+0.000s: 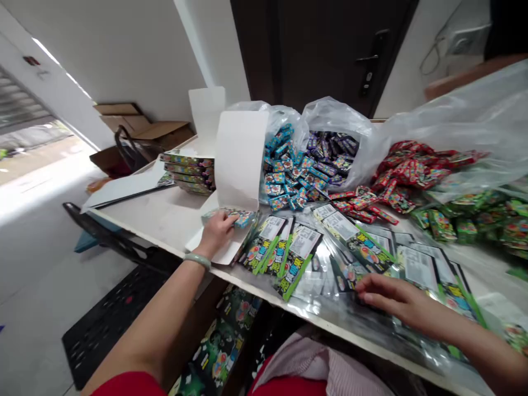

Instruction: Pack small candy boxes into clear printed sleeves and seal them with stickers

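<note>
Left hand: my left hand is closed around a small blue printed box, my fingers curled over it, just at the lip of an open white carton; a jade bangle sits on my wrist

Right hand: my right hand is half open, fingers slightly curled, lying on or just above glossy green-edged card packets; I can't tell whether it has pinched one

Feel of the box: it should be light and fairly stiff, so a hold across its long sides ought to do, without much squeeze

Feel of the packets: they look thin, bendy and slippery, best lifted by an edge

Rest: a stack of printed boxes stands beyond the carton on a white table, and clear plastic bags spill blue packs and purple packs; red packs and green packs lie heaped to the right
</note>
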Demonstrator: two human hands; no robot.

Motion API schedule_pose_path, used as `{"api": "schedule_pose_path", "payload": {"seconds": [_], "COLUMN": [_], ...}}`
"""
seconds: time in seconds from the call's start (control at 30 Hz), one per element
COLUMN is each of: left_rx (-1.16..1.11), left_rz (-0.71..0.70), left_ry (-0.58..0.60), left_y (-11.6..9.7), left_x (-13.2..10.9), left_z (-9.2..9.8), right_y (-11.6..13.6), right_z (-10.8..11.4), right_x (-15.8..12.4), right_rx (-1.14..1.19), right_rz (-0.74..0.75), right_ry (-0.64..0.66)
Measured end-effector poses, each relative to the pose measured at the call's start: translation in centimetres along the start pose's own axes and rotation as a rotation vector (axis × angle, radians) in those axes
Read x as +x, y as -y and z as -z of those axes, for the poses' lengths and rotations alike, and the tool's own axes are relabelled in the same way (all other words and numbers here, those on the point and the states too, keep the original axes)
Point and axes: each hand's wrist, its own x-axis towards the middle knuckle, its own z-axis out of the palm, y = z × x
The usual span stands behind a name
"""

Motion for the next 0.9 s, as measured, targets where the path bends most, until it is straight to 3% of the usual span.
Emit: {"api": "schedule_pose_path", "payload": {"seconds": [0.13,0.23,0.33,0.47,0.57,0.73,0.9], "left_rx": [-0.056,-0.103,-0.182,-0.518,-0.574,-0.381,-0.253], "left_rz": [-0.057,-0.063,-0.059,-0.187,-0.183,-0.071,-0.099], "left_ry": [0.091,0.07,0.001,0.102,0.169,0.204,0.306], "left_y": [0.3,-1.0,-5.7,-14.7,-18.6,-19.0,-19.4], "left_x": [-0.3,0.4,1.4,2.0,2.7,7.7,13.8], "left_z": [-1.3,-0.9,-0.4,-1.2,-2.9,-6.4,-9.4], "right_y": [-1.1,-1.5,-1.5,-1.8,-2.1,-1.5,-0.6], "right_z": [1.3,3.1,4.8,6.1,6.7,6.7,6.1], "right_x": [0.4,2.4,5.6,8.3,8.8,10.2,12.1], "right_rx": [-0.064,-0.208,-0.538,-0.635,-0.607,-0.594,-0.517], "right_rz": [-0.01,0.0,-0.06,-0.25,-0.252,-0.138,-0.111], "right_ry": [-0.052,-0.331,-0.589,-0.538,-0.534,-0.541,-0.562]}}
